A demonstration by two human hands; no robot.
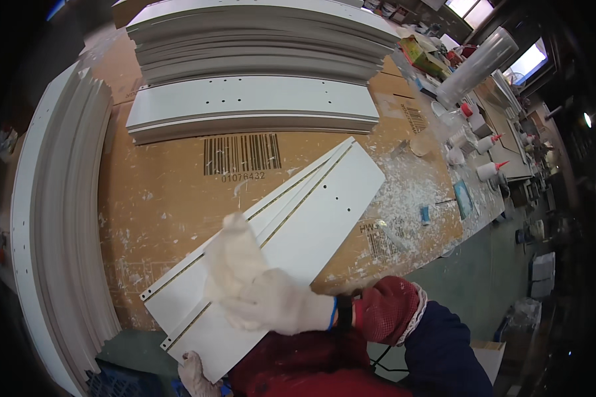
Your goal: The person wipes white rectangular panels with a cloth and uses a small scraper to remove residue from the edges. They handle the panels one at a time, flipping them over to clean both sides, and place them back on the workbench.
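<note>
Two white panels lie diagonally on the cardboard, the nearer panel overlapping the farther panel. Each has a narrow brown groove along its length and small dark holes. My right hand, in a pale work glove, is closed on a crumpled off-white cloth and presses it over the panels' middle. At the lower left, my left hand, also gloved, grips the near end of the nearer panel; its thumb side shows, and the rest is partly hidden below the edge.
Behind the panels stands a tall stack of white boards, with a lower stack before it. Another long stack lines the left. White flakes litter the cardboard on the right. Red-tipped glue bottles and a clear plastic roll are farther right.
</note>
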